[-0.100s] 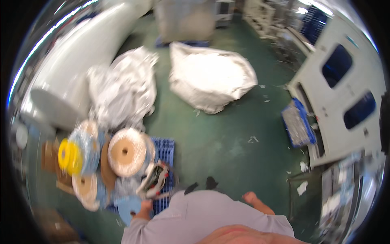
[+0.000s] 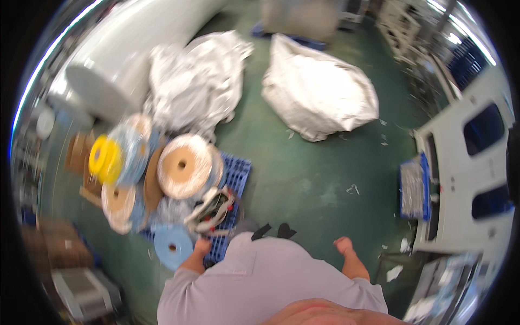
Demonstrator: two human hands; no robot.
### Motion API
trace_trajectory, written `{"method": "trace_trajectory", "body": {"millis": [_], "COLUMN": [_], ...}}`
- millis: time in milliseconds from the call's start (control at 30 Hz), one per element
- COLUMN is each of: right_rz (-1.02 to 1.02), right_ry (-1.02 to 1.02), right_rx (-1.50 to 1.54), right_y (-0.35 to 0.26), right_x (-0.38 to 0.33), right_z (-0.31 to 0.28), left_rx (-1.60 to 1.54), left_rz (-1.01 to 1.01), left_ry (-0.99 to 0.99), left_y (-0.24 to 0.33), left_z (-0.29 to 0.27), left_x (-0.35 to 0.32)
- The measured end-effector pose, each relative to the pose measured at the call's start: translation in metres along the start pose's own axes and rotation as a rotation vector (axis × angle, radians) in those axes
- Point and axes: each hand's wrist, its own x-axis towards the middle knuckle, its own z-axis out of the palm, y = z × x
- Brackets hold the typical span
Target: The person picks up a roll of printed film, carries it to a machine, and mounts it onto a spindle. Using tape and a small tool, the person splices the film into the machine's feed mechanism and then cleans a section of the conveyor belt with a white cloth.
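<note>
My left hand (image 2: 202,247) hangs low beside the blue roll (image 2: 173,247) at the near edge of the pallet. Its fingers are too small and blurred to make out. My right hand (image 2: 342,245) is held out over the green floor, apart from any object, and its fingers do not show clearly. Just beyond my left hand, a tangle of pale straps (image 2: 212,210) with red bits lies on the blue pallet (image 2: 236,172). A large wrapped roll with a brown core (image 2: 182,164) stands behind the straps, and a yellow roll (image 2: 105,159) is farther left.
A bulky white sack (image 2: 320,86) sits on the floor ahead, with crumpled white sheeting (image 2: 197,81) to its left. At the right, a blue crate (image 2: 415,188) stands against a pale machine panel (image 2: 460,179). Cardboard boxes (image 2: 57,244) are at the lower left. Scraps litter the floor.
The view has swung, so the pallet, sack and crate appear farther right, most of them also higher. Both hands stay low at my sides, with no visible change in what they touch.
</note>
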Motion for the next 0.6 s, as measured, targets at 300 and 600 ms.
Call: {"method": "trace_trajectory", "body": {"millis": [300,600], "right_rz": [-0.223,-0.738], "right_ry": [0.101,-0.289], "right_rx": [0.221,-0.482], "right_y": [-0.182,-0.439], "right_x": [0.186,0.24], "right_z": [-0.154,-0.231], "left_rx": [-0.883,-0.909], "left_rz": [-0.47,-0.516], "left_ry": [0.319,0.357], "left_y": [0.03,0.02], "left_z": [-0.001,-0.011], "left_x": [0.069,0.15]}}
